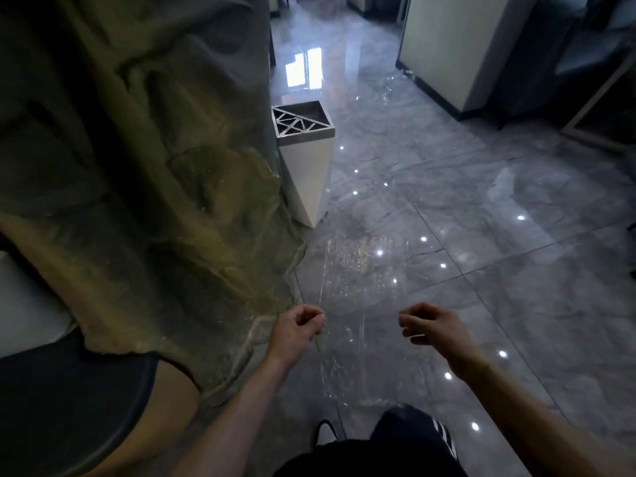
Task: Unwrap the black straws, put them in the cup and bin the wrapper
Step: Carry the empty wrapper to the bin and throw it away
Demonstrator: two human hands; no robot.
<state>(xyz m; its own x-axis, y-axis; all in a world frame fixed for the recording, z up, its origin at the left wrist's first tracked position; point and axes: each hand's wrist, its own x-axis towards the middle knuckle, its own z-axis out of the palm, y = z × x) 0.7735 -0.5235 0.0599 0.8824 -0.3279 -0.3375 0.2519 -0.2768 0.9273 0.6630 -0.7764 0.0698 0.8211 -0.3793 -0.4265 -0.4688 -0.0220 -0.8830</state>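
A clear plastic wrapper point(358, 287) hangs in front of me as a crinkled see-through sheet over the floor. My left hand point(299, 327) is shut on its left edge, pinching it between thumb and fingers. My right hand point(430, 327) hovers at the wrapper's right side with loosely curled fingers held apart and nothing visibly pinched. A white square bin point(306, 173) with a metal lattice top stands on the floor ahead, beside the rock-like column. No black straws and no cup are in view.
A tall rough rock-textured column point(137, 149) fills the left. A white surface point(20, 304) and a dark round seat point(75, 407) sit at lower left. Glossy grey floor tiles point(481, 235) spread ahead and right. A white partition point(457, 46) stands at the back right.
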